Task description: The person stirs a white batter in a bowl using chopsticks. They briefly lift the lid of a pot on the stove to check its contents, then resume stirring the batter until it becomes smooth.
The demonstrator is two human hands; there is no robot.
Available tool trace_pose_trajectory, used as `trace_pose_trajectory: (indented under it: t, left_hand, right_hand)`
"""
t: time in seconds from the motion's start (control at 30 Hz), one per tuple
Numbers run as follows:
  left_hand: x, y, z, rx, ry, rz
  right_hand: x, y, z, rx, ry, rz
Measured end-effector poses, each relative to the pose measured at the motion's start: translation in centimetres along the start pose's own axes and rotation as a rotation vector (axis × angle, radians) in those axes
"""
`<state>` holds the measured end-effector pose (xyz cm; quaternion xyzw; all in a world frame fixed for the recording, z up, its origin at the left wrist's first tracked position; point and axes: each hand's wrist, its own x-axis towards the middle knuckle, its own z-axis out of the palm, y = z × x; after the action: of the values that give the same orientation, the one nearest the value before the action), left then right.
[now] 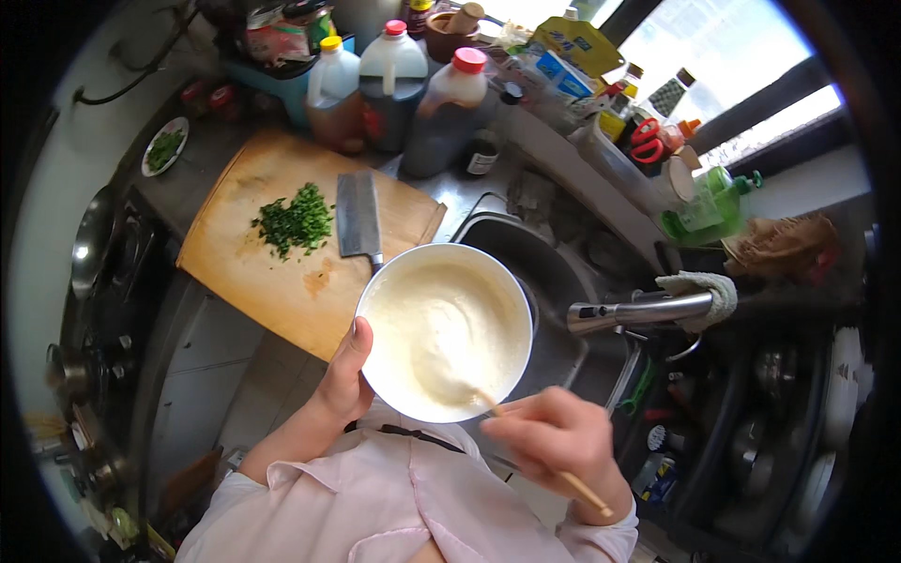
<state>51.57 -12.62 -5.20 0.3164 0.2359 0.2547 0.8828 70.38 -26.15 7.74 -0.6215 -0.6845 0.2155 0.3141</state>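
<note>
My left hand (347, 373) grips the near left side of a white bowl (366, 375), thumb on its rim. Inside lies a pale, creamy batter (422, 319) with swirl marks on its surface. In my right hand (556, 433) is a wooden chopstick (587, 490), its tip dipped into the batter at the bowl's near edge; I cannot tell whether it is one stick or a pair. Just beyond the bowl, a wooden cutting board (235, 211) carries a heap of chopped greens (296, 220) and a cleaver (358, 214), whose handle end the bowl partly hides.
Right of the board is a sink (554, 253) with a metal faucet (638, 311), a cloth (704, 296) draped on it. Large bottles (394, 80) stand behind the board. A small plate of greens (165, 147) sits far left, a green soap bottle (709, 206) by the window.
</note>
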Motion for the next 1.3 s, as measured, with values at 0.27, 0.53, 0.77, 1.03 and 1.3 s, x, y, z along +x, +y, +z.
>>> trace_pose_trajectory:
  t: [0.27, 0.53, 0.77, 1.03, 1.3]
  left_hand:
    - [0.6, -0.6, 0.8, -0.002, 0.058, -0.055]
    - [1.5, -0.9, 0.4, 0.042, 0.043, -0.015]
    - [1.0, 1.0, 0.5, 0.005, 0.045, 0.042]
    - [1.2, 1.2, 1.5, -0.041, -0.028, 0.0]
    - [0.6, 2.0, 0.4, -0.039, -0.078, 0.065]
  right_hand:
    - [1.9, 4.0, 2.1, -0.136, 0.219, -0.071]
    - [0.8, 1.6, 2.8, 0.055, 0.1, -0.141]
    - [1.4, 2.7, 0.2, -0.164, 0.211, -0.031]
    - [3.2, 1.9, 2.5, 0.081, 0.222, -0.228]
    - [1.4, 0.4, -1.0, -0.183, 0.202, 0.016]
